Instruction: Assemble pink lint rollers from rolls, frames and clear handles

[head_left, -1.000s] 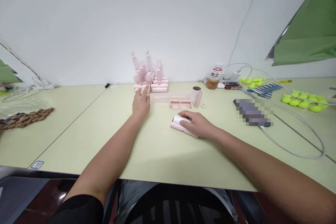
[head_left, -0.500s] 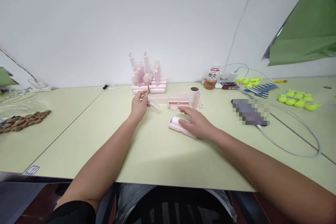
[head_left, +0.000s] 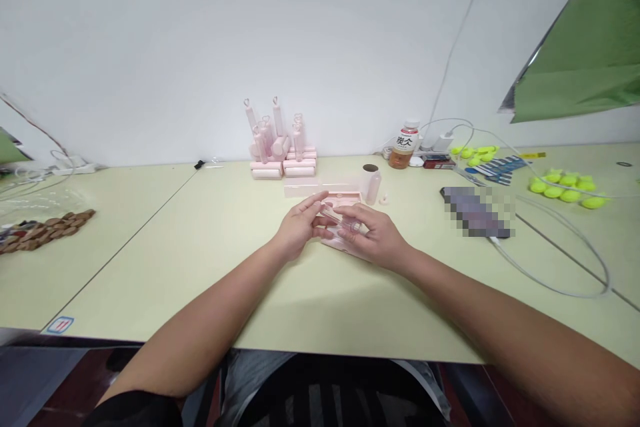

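Over the middle of the table, my left hand (head_left: 296, 230) has its fingers closed around one end of a clear pink plastic handle (head_left: 332, 213). The fingers of my right hand (head_left: 383, 237) pinch its other end. Just below them lies a pink lint roller (head_left: 345, 249) with a white roll, largely covered by my hands. An open pink case half (head_left: 350, 195) sits right behind my fingers. Beside it stands a pale pink roll (head_left: 371, 188) with a brown core, and a small whitish piece (head_left: 383, 199) lies to its right.
Pink handles with heart loops (head_left: 265, 137) stand on stacked pink rollers (head_left: 267, 170) by the wall. Clear strips (head_left: 303, 188) lie in front. To the right are a bottle (head_left: 404, 145), a phone (head_left: 475, 212) with a cable, and yellow-green pieces (head_left: 567, 188). Brown pieces (head_left: 55, 230) lie left.
My left hand has come right and nearer from beside the stacked rollers, bringing the clear handle. My right hand has moved off the white roll and now grips the handle too.
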Demonstrator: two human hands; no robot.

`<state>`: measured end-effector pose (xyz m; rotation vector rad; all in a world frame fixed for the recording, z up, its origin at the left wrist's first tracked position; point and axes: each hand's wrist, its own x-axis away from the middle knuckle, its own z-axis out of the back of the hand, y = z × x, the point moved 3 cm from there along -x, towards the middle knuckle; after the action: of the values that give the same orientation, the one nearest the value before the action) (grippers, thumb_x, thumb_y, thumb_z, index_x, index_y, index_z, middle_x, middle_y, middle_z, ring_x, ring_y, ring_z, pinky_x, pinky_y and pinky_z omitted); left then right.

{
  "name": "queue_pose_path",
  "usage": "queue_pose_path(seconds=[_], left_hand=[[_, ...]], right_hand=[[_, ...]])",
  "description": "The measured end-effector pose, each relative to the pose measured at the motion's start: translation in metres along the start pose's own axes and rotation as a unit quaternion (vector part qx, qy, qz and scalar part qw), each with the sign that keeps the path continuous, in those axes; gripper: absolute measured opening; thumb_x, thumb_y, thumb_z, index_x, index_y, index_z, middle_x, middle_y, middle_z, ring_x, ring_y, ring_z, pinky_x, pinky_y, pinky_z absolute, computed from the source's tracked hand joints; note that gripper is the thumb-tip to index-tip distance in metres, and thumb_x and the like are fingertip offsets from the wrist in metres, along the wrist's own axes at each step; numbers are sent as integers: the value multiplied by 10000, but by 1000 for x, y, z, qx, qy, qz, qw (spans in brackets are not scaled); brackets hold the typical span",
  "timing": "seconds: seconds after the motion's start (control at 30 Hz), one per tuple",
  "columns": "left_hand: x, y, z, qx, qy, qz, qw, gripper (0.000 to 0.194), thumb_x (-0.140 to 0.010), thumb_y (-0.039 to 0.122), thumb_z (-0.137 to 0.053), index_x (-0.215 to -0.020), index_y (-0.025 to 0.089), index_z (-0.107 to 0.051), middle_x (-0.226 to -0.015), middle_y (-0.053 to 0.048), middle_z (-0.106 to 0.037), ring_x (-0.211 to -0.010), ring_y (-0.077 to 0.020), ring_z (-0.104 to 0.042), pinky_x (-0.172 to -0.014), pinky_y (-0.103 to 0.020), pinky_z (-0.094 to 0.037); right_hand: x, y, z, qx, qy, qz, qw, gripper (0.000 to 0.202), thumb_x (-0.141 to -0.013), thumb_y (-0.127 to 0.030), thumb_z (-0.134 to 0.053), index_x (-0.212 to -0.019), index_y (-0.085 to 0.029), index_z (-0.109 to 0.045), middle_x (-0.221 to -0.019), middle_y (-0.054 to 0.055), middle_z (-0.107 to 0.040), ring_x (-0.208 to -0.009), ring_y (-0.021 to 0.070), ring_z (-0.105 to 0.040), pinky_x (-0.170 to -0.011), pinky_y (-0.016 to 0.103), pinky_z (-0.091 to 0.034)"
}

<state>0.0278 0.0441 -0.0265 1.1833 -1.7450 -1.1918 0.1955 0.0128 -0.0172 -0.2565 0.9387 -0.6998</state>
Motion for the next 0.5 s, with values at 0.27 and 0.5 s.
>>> queue_pose_path(seconds=[0.27, 0.5], left_hand=[[-4, 3, 17, -133, 29, -82, 987, 444, -909, 413, -589, -1309, 220, -581, -1343, -125, -578, -909, -177, -696, -644, -260, -588], [1, 7, 14, -100, -65, -133, 984, 530, -834, 456, -678, -1293, 210, -578, -1232, -122, -650, -836, -179, -718, -751, -327, -571]], right_hand=[[1, 0, 15, -16, 161, -30, 986, 228, -947, -424, -539, -1027, -224, -614, -976, 66, -672, -885, 201, -637, -789, 338, -502], [1, -7, 10, -45, 16, -28, 998, 297, -942, -442, -529, -1118, -209, -581, -693, -25, -583, -597, 137, -544, -602, 260, -429]])
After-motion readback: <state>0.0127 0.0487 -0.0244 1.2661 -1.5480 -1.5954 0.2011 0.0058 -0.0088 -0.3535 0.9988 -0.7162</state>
